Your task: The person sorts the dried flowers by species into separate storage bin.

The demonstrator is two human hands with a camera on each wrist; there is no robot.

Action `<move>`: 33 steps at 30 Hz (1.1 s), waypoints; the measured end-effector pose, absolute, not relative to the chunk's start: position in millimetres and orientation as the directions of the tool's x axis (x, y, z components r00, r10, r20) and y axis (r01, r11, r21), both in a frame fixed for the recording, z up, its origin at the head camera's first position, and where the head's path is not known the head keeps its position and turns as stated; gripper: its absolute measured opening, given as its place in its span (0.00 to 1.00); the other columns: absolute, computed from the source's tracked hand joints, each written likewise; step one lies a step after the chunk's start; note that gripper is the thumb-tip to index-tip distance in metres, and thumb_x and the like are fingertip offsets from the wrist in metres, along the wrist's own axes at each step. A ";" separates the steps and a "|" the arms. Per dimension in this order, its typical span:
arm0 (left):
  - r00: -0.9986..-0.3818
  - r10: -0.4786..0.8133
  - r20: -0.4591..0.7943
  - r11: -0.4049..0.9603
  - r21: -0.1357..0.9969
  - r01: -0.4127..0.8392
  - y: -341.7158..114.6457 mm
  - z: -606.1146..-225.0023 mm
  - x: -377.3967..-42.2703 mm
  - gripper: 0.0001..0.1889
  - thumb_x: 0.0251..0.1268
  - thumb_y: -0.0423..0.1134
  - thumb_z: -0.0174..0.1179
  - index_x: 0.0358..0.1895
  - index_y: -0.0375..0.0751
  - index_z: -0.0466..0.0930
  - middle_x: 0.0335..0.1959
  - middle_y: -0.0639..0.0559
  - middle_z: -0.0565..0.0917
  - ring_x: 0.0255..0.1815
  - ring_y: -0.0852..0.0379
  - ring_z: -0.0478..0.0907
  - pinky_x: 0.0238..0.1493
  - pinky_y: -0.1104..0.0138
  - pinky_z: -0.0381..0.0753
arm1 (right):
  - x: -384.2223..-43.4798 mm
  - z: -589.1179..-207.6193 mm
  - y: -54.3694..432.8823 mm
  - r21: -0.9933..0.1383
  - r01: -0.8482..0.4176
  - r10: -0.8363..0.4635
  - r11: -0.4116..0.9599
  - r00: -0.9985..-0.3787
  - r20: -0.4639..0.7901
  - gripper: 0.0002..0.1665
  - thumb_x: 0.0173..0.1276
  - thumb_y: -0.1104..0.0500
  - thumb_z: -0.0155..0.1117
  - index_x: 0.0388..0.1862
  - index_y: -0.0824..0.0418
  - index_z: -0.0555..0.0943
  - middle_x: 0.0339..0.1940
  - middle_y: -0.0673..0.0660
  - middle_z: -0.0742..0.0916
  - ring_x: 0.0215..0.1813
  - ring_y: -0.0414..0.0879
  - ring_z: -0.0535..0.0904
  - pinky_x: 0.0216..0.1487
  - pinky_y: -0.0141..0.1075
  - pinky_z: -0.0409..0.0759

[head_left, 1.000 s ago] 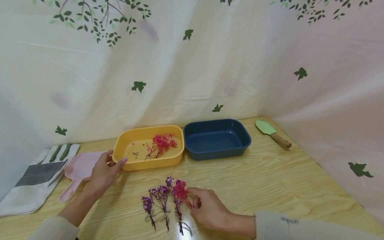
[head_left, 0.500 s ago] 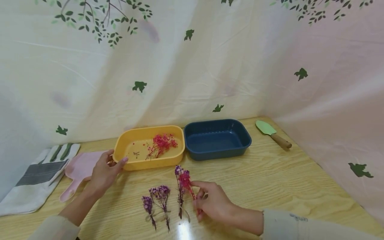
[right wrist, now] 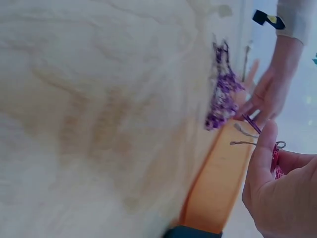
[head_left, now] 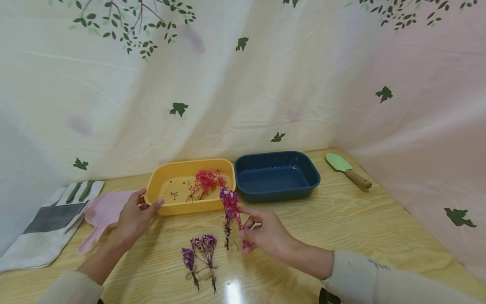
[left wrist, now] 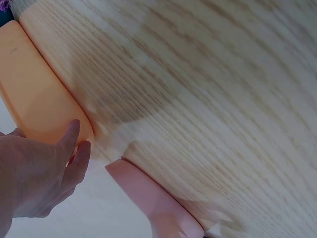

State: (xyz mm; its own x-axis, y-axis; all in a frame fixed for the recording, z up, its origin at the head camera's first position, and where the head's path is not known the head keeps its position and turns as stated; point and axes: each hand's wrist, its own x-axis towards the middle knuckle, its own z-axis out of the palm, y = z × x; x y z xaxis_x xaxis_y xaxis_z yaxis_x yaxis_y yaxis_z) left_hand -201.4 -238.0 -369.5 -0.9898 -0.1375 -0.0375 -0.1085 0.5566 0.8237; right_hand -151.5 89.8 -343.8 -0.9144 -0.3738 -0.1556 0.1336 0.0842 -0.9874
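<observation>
Pinched between the thumb and fingers of my right hand [head_left: 267,232] are a pink dried flower sprig [head_left: 235,207] and a purple dried flower bunch [head_left: 228,198], roughly upright just before the yellow tray [head_left: 190,207]. My left hand [head_left: 134,217] grips that tray's near left corner, thumb on the front wall, as the left wrist view also shows of the tray [left wrist: 39,84]. Pink dried flowers [head_left: 209,181] and small crumbs lie inside it. Two purple bunches [head_left: 205,245] tied with string lie on the table. The right fingers partly hide the held stems.
Against the yellow tray's right end stands a dark blue tray [head_left: 279,195]. A green trowel [head_left: 351,173] with a wooden handle lies at the far right. Left of the trays are a pink board with a handle [head_left: 108,207] and a striped cloth [head_left: 53,228]. A fabric backdrop [head_left: 243,97] rises behind.
My right hand has raised the pink sprig and one purple bunch off the table and carried them forward to the yellow tray's front wall. The left hand has stayed on the tray.
</observation>
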 end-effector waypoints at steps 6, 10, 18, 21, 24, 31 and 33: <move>-0.990 -0.139 -0.026 0.551 0.829 -0.099 -237.5 -369.0 -200.9 0.43 0.69 0.54 0.55 0.73 0.27 0.46 0.66 0.25 0.62 0.60 0.38 0.70 0.45 0.69 0.83 | -161.4 -330.6 83.1 -0.992 0.112 -0.379 0.057 -0.917 -0.125 0.37 0.64 0.76 0.60 0.72 0.64 0.65 0.32 0.61 0.76 0.25 0.47 0.81 0.31 0.43 0.86; -0.988 -0.149 -0.035 0.559 0.822 -0.113 -237.3 -369.0 -200.5 0.43 0.69 0.53 0.55 0.73 0.27 0.45 0.66 0.25 0.62 0.60 0.38 0.69 0.46 0.67 0.83 | -170.1 -322.7 77.5 -0.993 0.114 -0.375 0.039 -0.919 -0.121 0.37 0.64 0.75 0.61 0.72 0.63 0.65 0.33 0.61 0.77 0.26 0.49 0.82 0.32 0.44 0.86; -0.988 -0.150 -0.045 0.557 0.822 -0.123 -237.3 -369.5 -200.8 0.44 0.69 0.54 0.55 0.73 0.27 0.45 0.67 0.25 0.61 0.61 0.38 0.68 0.47 0.66 0.83 | -192.9 -309.1 64.2 -0.992 0.123 -0.383 0.016 -0.916 -0.119 0.38 0.64 0.74 0.62 0.72 0.60 0.65 0.35 0.62 0.79 0.28 0.51 0.83 0.36 0.46 0.86; -0.988 -0.150 -0.042 0.550 0.827 -0.119 -236.9 -369.4 -201.1 0.44 0.69 0.54 0.55 0.73 0.27 0.45 0.67 0.25 0.61 0.60 0.38 0.69 0.47 0.67 0.83 | -202.7 -306.4 59.0 -0.991 0.131 -0.405 0.030 -0.905 -0.132 0.38 0.65 0.73 0.61 0.73 0.59 0.64 0.37 0.63 0.79 0.29 0.52 0.83 0.38 0.48 0.86; -0.988 -0.150 -0.038 0.549 0.828 -0.115 -236.8 -369.3 -201.3 0.44 0.69 0.54 0.55 0.73 0.28 0.45 0.67 0.25 0.62 0.60 0.39 0.69 0.46 0.68 0.83 | -213.5 -305.5 52.6 -0.989 0.139 -0.413 0.052 -0.899 -0.148 0.38 0.65 0.73 0.61 0.73 0.58 0.64 0.38 0.63 0.79 0.28 0.51 0.83 0.37 0.47 0.86; -0.989 -0.142 -0.033 0.546 0.831 -0.107 -237.3 -368.7 -201.5 0.44 0.69 0.54 0.55 0.74 0.28 0.45 0.66 0.26 0.62 0.60 0.38 0.69 0.45 0.69 0.83 | -234.8 -305.4 39.0 -0.986 0.146 -0.399 0.079 -0.902 -0.166 0.38 0.65 0.74 0.61 0.73 0.58 0.65 0.33 0.63 0.81 0.23 0.48 0.81 0.36 0.47 0.86; -0.989 -0.142 -0.033 0.542 0.834 -0.105 -237.5 -368.9 -201.8 0.44 0.69 0.54 0.55 0.74 0.28 0.45 0.67 0.26 0.62 0.60 0.38 0.69 0.45 0.70 0.83 | -235.8 -305.8 36.7 -0.986 0.109 -0.399 0.126 -0.904 -0.151 0.38 0.64 0.74 0.62 0.72 0.58 0.65 0.31 0.62 0.81 0.22 0.49 0.81 0.33 0.46 0.86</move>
